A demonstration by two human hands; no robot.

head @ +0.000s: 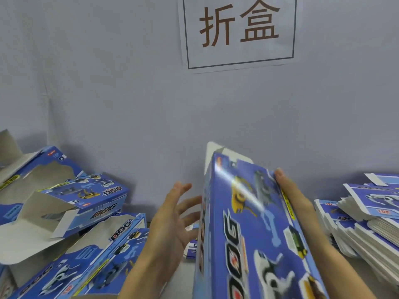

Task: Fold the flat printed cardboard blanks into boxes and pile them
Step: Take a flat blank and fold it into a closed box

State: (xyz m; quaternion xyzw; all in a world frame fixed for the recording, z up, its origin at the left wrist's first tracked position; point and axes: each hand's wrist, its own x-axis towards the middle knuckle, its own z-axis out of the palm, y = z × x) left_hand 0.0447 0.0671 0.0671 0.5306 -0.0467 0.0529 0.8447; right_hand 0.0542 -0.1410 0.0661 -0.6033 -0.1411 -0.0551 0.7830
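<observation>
While it tilts up between the two arms at centre frame, the blue DOG box [254,229] shows its printed face to the camera, with a pale flap [212,149] poking out of its far end. Right hand [294,196] lies flat along the box's right edge, fingers straight and pressed against the card, fingertips up near the top corner. Left hand [172,214] is spread wide, fingers splayed, gripping nothing; its fingertips sit right at the box's left side, though contact there is too blurred to call. Over on the left, a pile of folded boxes [86,214] lies jumbled, several with open flaps and grey insides showing. On the right, a thick stack of flat blanks [367,219] leans in fanned layers on the worktop [183,277]. More blue card [192,247] peeks out behind the left hand. Behind it all, a grey wall [129,93] carries a white sign [238,31] with two brown characters inside a dark border.
</observation>
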